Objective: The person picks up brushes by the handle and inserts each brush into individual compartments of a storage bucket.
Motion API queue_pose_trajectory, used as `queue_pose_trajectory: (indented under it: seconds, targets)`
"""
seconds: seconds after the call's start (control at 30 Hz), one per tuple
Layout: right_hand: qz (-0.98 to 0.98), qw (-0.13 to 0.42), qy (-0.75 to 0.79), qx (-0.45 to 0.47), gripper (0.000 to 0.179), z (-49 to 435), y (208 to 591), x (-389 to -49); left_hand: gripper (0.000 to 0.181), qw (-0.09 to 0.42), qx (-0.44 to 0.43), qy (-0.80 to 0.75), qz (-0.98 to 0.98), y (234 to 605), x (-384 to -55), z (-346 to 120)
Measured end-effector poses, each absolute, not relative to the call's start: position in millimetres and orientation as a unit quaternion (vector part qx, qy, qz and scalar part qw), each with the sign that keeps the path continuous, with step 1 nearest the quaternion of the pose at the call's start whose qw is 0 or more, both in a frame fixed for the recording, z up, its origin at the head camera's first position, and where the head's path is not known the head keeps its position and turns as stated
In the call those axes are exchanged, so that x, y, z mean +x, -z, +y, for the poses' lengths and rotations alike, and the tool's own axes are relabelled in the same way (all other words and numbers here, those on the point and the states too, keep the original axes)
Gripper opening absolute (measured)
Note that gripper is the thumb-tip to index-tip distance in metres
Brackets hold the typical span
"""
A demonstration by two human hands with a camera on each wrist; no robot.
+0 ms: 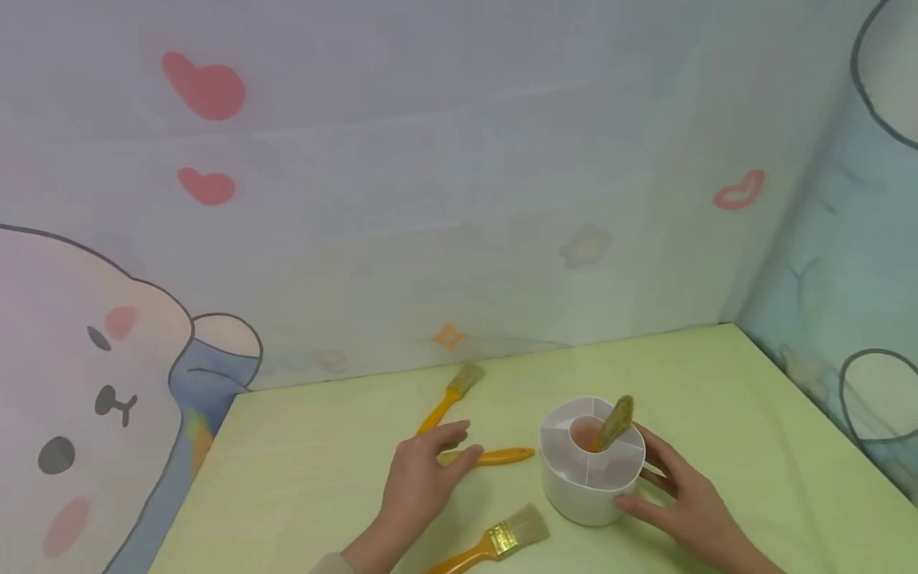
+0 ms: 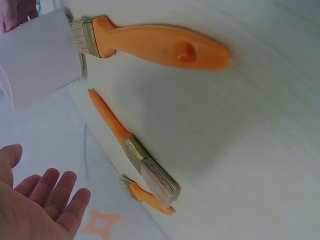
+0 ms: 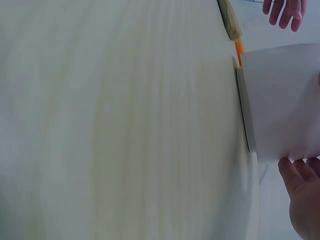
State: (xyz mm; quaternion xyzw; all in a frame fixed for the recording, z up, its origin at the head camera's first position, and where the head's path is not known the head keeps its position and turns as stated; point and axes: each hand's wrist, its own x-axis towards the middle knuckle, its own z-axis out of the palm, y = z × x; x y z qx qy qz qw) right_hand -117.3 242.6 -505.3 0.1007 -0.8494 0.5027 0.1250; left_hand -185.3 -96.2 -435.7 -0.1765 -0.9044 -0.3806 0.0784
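My right hand (image 1: pixel 688 494) holds the side of a round white divided organizer (image 1: pixel 582 504), thumb at the near side and fingers around the far side. One paintbrush (image 1: pixel 615 422) stands in its central cup, bristles up and leaning. My left hand (image 1: pixel 423 478), fingers loosely bent and holding nothing, hovers above an orange-handled paintbrush (image 1: pixel 505 456), whose bristle end it hides in the head view. The left wrist view shows that brush's tan bristles (image 2: pixel 160 181) and the left hand's apart fingers (image 2: pixel 55 192). Another paintbrush (image 1: pixel 439 410) lies behind the left hand.
Nearest me, a wider paintbrush (image 1: pixel 495 544) lies with its bristles toward the organizer. Everything rests on a pale green tabletop (image 1: pixel 760 414). A printed cloth backdrop (image 1: pixel 459 199) rises at the table's back edge, and another cloth (image 1: pixel 846 319) hangs along the right.
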Motion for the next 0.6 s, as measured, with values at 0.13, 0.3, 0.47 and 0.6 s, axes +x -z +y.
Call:
queue_pose_trajectory:
  seconds: [0.13,0.3,0.47,0.6]
  targets:
    - [-0.842,0.145,-0.512,0.088,0.088,236.8,506.9,-116.0,0.038,0.075,-0.17,0.378,-0.907,437.5,-187.0,-99.4]
    - [-0.839,0.153,-0.517,0.075,0.089,229.3,506.7,-116.6,0.038,0.077,-0.168,0.384,-0.905,437.2,-187.5,-106.4]
    - [-0.845,0.149,-0.512,0.052,0.09,227.9,509.0,-113.9,0.039,0.084,-0.169,0.38,-0.906,437.2,-189.0,-109.4]
    - [-0.857,0.124,-0.5,0.02,0.09,229.6,509.2,-110.9,0.038,0.098,-0.163,0.367,-0.91,438.9,-194.4,-113.8]
